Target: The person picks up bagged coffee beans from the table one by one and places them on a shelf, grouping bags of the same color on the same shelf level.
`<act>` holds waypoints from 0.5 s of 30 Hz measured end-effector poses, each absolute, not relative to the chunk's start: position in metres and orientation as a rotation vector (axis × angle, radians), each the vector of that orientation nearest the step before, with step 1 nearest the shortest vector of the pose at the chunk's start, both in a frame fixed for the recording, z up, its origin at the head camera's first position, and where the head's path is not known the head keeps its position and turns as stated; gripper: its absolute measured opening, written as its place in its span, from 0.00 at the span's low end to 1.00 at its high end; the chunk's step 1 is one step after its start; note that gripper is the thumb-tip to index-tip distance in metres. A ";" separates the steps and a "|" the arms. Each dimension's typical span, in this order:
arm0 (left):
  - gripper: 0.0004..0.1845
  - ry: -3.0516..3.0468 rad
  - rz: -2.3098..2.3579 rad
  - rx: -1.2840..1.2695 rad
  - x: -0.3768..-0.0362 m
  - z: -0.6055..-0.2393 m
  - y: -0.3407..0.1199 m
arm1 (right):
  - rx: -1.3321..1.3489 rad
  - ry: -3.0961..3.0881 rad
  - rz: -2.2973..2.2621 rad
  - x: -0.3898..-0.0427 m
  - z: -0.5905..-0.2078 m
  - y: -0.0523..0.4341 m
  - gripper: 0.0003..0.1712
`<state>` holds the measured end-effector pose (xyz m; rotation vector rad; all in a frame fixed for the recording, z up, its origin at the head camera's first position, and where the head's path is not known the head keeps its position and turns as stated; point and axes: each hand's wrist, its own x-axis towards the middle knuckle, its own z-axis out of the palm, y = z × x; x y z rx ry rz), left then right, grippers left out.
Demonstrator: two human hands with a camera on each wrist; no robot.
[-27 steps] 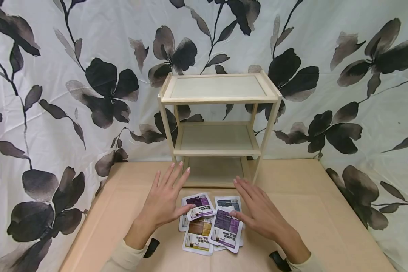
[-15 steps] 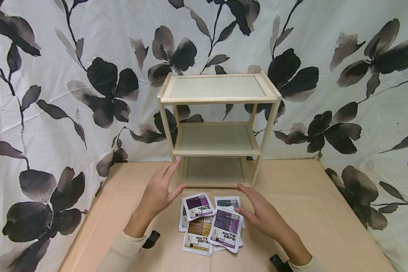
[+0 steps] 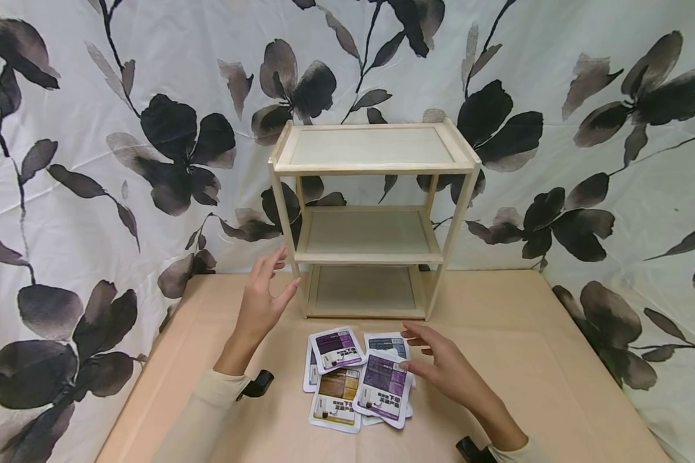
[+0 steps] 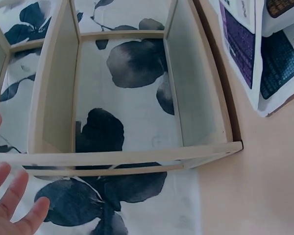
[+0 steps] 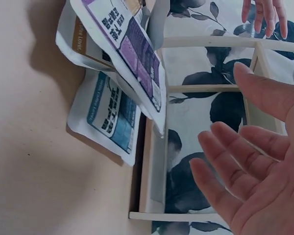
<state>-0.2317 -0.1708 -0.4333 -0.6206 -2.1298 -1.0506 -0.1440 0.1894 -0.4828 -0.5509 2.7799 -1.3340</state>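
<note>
- I judge the work barely begun: the flat white foil pouches with purple, blue and brown labels (image 3: 359, 376) all lie in an overlapping pile on the tan table (image 3: 556, 386), lower centre of the head view, and none sits on a shelf.
- The pale three-tier wooden rack (image 3: 372, 218) stands at frame centre, just behind the pile, against the white cloth with black flowers (image 3: 92, 161); all three tiers that I can see are bare.
- What is left, as I read it: every pouch has yet to be picked up.
- My left hand (image 3: 263, 299) hangs in the air left of centre, near the rack's left post, fingers straight and loosely apart, holding nothing; the pouches lie below and to its right, apart from it.
- My right hand (image 3: 440, 363) hovers at lower centre right, fingers spread and relaxed, gripping nothing. Its fingertips (image 3: 408, 366) sit at the right edge of the purple-labelled pouch (image 3: 385, 386); I cannot tell whether they touch it.
- In the right wrist view the pile (image 5: 120, 63) lies upper left, clear of the open palm (image 5: 255, 186) at lower right.
</note>
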 end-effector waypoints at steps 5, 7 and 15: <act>0.44 -2.108 -1.196 -0.555 -0.242 -0.433 -0.175 | -0.426 2.690 -1.397 -0.144 -0.492 0.189 0.45; 0.45 -2.108 -1.258 -0.526 -0.245 -0.432 -0.177 | -0.385 2.657 -1.434 -0.143 -0.497 0.187 0.47; 0.46 -2.089 -1.510 -0.496 -0.261 -0.426 -0.179 | -0.281 2.708 -1.395 -0.140 -0.514 0.180 0.52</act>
